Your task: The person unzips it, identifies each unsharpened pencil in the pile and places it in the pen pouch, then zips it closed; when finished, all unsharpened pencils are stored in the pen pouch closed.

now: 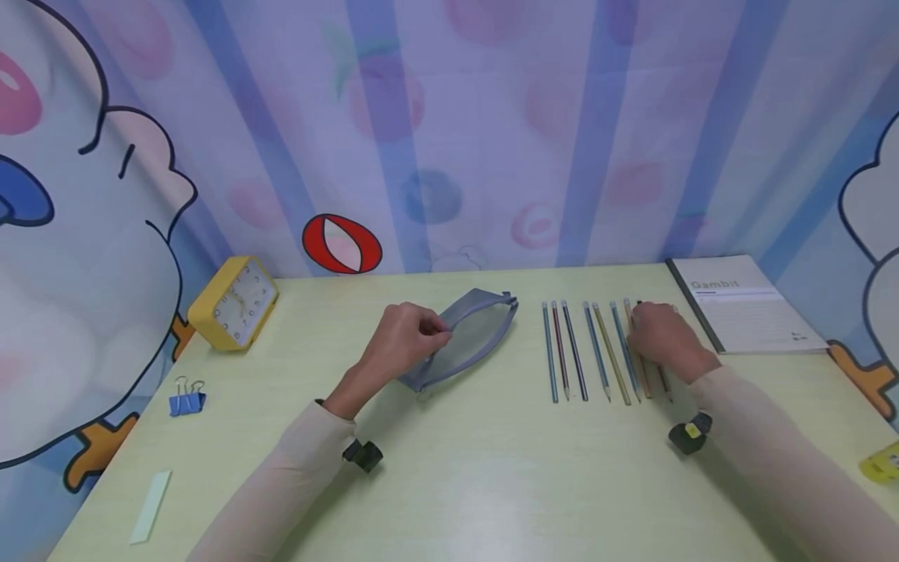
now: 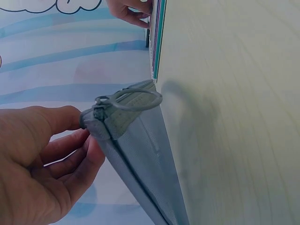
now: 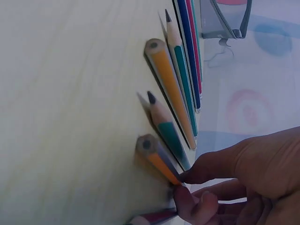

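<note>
The grey mesh pencil pouch [image 1: 467, 336] lay on the pale green surface [image 1: 449, 484] with its near end lifted in the left hand [image 1: 403, 339], whose grip was curled round that end, thumb and fingers pinching the fabric beside the zipper pull ring [image 2: 133, 100]; in the left wrist view the zip line looked closed along the length that showed, though its far part was out of sight. Off to the right of that grip, well apart from the pouch, a row of pencils [image 1: 597, 351] lay side by side on the surface, and the right hand [image 1: 663, 339] rested over the row's right end. Its grip was bent, with fingertips pinching an orange-and-blue pencil [image 3: 159, 159] near the middle of its barrel, while a teal pencil [image 3: 166, 129] and a longer orange one [image 3: 171, 89] lay just beside it, untouched. Judging from this, the work stood at its beginning: no pencil could be seen inside the pouch, the whole row was on the surface, and only one pencil was in hand. Farther out, beyond the right grip, a notebook [image 1: 747, 304] lay flat at the surface's far corner; beyond the left grip stood a yellow alarm clock [image 1: 235, 303], with a blue binder clip [image 1: 186, 400] and a pale strip [image 1: 151, 506] nearer the front edge.
</note>
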Demonstrator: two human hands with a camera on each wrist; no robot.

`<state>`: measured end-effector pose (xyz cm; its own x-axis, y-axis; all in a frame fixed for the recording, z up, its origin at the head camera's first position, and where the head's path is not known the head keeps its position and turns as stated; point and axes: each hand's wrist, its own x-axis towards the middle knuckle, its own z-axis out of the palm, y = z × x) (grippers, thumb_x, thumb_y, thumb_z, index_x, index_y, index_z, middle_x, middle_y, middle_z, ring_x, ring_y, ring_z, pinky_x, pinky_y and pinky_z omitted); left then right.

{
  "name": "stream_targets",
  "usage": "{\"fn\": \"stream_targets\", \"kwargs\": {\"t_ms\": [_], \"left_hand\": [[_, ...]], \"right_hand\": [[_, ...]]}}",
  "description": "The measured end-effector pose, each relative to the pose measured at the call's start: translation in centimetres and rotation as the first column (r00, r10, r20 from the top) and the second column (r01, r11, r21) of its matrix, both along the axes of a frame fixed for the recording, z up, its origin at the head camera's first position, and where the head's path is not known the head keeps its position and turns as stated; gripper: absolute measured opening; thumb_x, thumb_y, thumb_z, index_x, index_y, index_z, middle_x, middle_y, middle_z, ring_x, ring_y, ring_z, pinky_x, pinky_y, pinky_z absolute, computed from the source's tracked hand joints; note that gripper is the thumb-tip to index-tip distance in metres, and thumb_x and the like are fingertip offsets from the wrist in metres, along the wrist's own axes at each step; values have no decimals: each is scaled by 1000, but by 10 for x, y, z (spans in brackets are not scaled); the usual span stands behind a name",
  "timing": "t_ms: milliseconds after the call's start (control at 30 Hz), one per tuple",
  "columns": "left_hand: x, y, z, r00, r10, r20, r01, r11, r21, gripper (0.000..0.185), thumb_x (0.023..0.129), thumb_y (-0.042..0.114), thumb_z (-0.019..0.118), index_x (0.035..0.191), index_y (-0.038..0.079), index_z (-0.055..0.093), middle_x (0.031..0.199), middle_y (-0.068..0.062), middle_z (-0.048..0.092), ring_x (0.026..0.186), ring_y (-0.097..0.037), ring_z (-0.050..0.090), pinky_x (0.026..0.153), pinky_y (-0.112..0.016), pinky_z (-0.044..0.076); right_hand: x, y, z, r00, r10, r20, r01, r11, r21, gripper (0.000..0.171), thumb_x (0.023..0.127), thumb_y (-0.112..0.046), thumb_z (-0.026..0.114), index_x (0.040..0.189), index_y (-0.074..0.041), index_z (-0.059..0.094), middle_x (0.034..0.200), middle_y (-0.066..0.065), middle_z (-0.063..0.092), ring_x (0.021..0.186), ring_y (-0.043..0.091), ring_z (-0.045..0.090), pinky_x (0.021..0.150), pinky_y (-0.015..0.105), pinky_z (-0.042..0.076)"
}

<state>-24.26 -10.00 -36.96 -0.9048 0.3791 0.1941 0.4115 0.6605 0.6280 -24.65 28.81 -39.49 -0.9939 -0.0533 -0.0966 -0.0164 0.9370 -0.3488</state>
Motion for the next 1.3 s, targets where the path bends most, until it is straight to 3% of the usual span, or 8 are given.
{"fn": "stream_targets", "kwargs": {"t_ms": [100,300,700,833,933,1033,1100,1300], "left_hand": [[0,0,0,1000,2,-5,-2,1000,-3,12,91,16,73,95,8,81,85,-4,78,72,-10,69,65,-24,56],[-1,-1,0,1000,8,-7,-8,1000,-8,12,91,16,73,94,8,81,85,-4,78,70,-10,69,64,-23,55],[-1,-1,-1,1000,3,-13,-3,1000,-6,11,90,16,73,93,8,81,83,-4,78,70,-10,68,64,-23,55],[-2,-1,-2,1000,3,-11,-3,1000,-5,11,91,16,73,93,8,81,84,-4,78,71,-10,69,65,-24,56],[-2,-1,-2,1000,2,-13,-3,1000,-3,11,91,16,73,93,8,81,85,-4,78,71,-10,69,65,-24,56],[-2,-1,-2,1000,5,-7,-5,1000,-2,11,91,16,73,94,8,81,85,-4,78,71,-10,69,65,-24,56],[-2,-1,-2,1000,6,-2,-6,1000,-1,12,91,17,73,94,9,81,86,-4,78,72,-10,69,65,-24,56],[-2,-1,-3,1000,-3,-18,3,1000,-1,11,91,16,73,92,8,81,84,-5,78,70,-11,70,64,-24,56]], "right_hand": [[0,-4,-1,999,13,-29,-12,999,33,23,93,1,42,73,-1,53,61,6,45,53,17,45,47,28,36],[0,-8,-2,998,12,-55,-8,998,66,19,91,2,42,77,3,55,62,9,47,52,18,46,47,28,36],[-5,-9,-1,999,-29,-26,28,999,-24,24,90,-4,56,67,-6,48,54,2,46,47,15,47,45,27,38],[-5,-8,6,999,-45,-25,42,995,-87,18,92,-8,59,89,10,57,62,13,60,52,18,57,49,31,45],[-4,-6,12,999,-44,-8,42,985,-170,45,93,-11,57,126,19,51,88,29,69,58,20,67,61,41,56],[-3,-9,16,999,-23,34,31,963,-269,62,96,-14,56,144,18,37,114,35,66,66,20,73,76,48,60],[-2,-15,18,998,-4,66,26,938,-346,63,98,-17,56,148,15,35,119,35,63,69,18,73,80,48,60],[8,-40,26,983,138,125,-33,791,-611,62,98,-14,54,153,5,34,112,23,62,77,16,66,76,40,61]]}}
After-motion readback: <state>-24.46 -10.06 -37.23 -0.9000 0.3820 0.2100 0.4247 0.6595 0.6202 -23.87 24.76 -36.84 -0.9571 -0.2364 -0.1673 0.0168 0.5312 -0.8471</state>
